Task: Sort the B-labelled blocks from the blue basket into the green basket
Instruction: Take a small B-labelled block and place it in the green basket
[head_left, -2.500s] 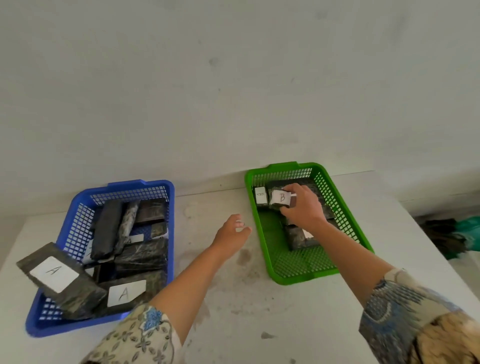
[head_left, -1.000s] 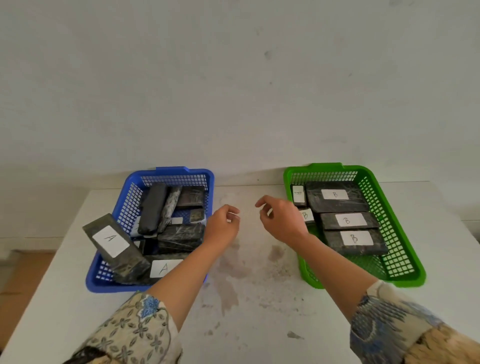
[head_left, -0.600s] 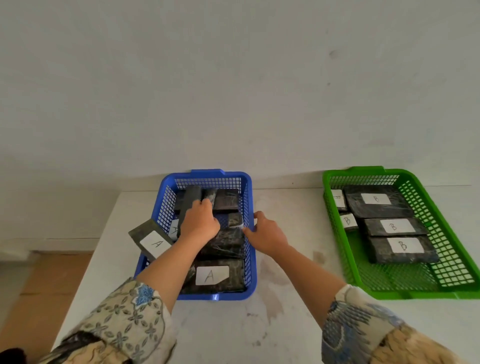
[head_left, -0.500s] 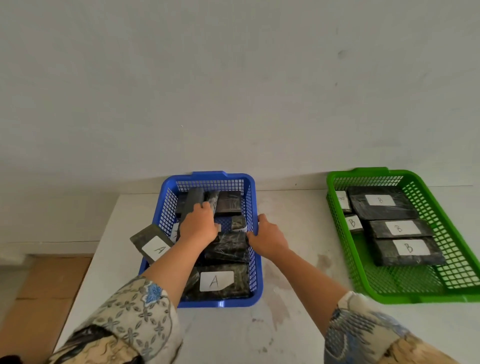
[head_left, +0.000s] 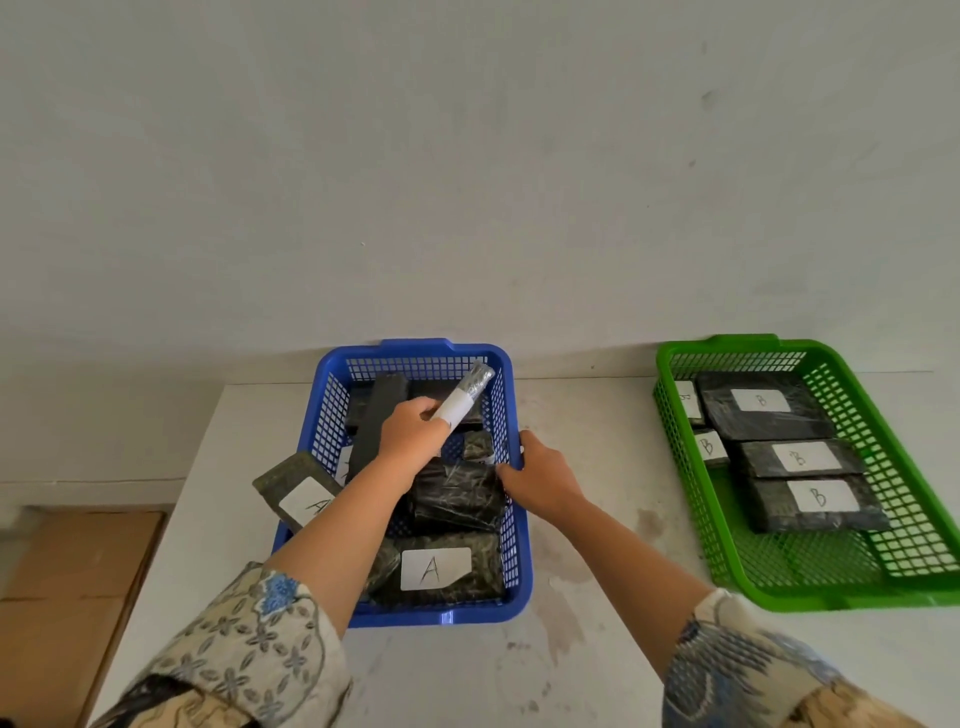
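Observation:
The blue basket sits at table centre, holding several dark wrapped blocks. One block labelled A lies at its front; another A block leans over its left rim. My left hand grips a narrow block with a white label, tilted up out of the basket; its letter is hidden. My right hand grips the basket's right rim. The green basket stands to the right with several B-labelled blocks lying flat inside.
The white table is stained between the baskets. Its left edge drops to a brown floor. A pale wall rises right behind both baskets.
My right hand left the green basket and took hold of the blue basket's right rim. My left hand reached into the blue basket and lifted the narrow block up on its end.

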